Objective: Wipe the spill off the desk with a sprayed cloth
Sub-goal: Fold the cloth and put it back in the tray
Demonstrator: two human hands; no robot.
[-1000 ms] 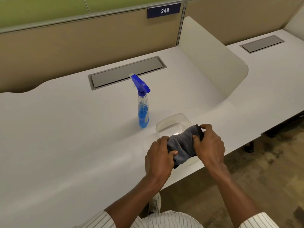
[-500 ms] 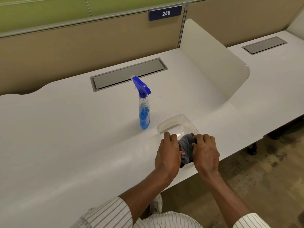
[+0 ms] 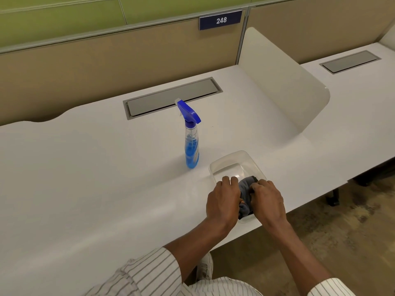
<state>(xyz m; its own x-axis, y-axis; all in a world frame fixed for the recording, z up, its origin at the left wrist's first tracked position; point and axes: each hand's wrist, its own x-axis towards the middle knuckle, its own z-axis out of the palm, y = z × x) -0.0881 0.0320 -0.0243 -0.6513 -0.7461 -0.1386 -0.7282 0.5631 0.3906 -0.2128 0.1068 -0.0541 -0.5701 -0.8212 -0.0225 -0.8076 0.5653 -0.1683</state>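
A grey cloth (image 3: 245,192) lies bunched inside a clear plastic container (image 3: 233,159) near the front edge of the white desk (image 3: 96,178). My left hand (image 3: 223,201) and my right hand (image 3: 268,201) press down on either side of the cloth, fingers curled into it. Most of the cloth is hidden between my hands. A spray bottle (image 3: 191,137) with a blue trigger head and blue liquid stands upright just left of and behind the container. No spill is visible on the desk surface.
A grey cable hatch (image 3: 173,97) is set into the desk behind the bottle. A curved cream divider (image 3: 282,82) rises at the right, with a second desk beyond it. Beige partition panels run along the back. The floor drops away at the front right.
My hands have lowered the cloth from above the desk edge into the clear container and drawn closer together over it.
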